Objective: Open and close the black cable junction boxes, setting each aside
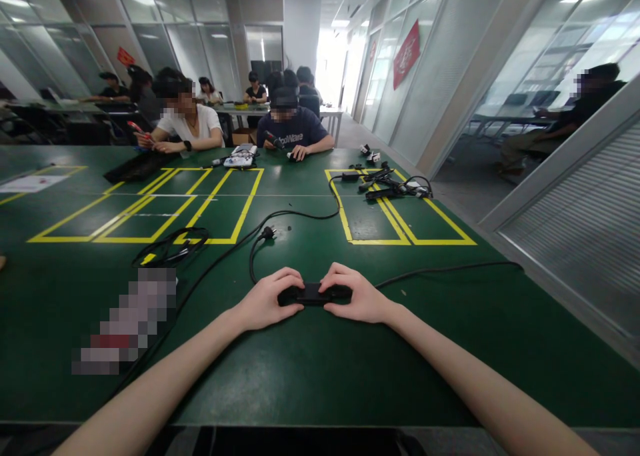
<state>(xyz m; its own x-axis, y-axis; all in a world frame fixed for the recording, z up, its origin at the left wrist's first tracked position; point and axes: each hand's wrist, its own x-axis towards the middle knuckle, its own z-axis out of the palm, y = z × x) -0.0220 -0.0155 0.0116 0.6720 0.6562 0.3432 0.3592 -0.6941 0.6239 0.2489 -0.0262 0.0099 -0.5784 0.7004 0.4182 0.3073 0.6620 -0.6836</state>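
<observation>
A small black block-shaped device (313, 293) lies on the green table (310, 369) straight in front of me. My left hand (267, 301) grips its left end with fingers curled over it. My right hand (353, 295) grips its right end the same way. A black cable (450, 268) runs off to the right from the device. Only the middle of the device shows between my fingers.
A loose black plug and cord (265, 233) lie just beyond my hands, and a coiled cable (173, 246) sits at left. Yellow tape boxes (400, 241) mark the table; a pile of adapters (390, 186) lies far right. People sit at the far end. A blurred patch (127, 323) lies at left.
</observation>
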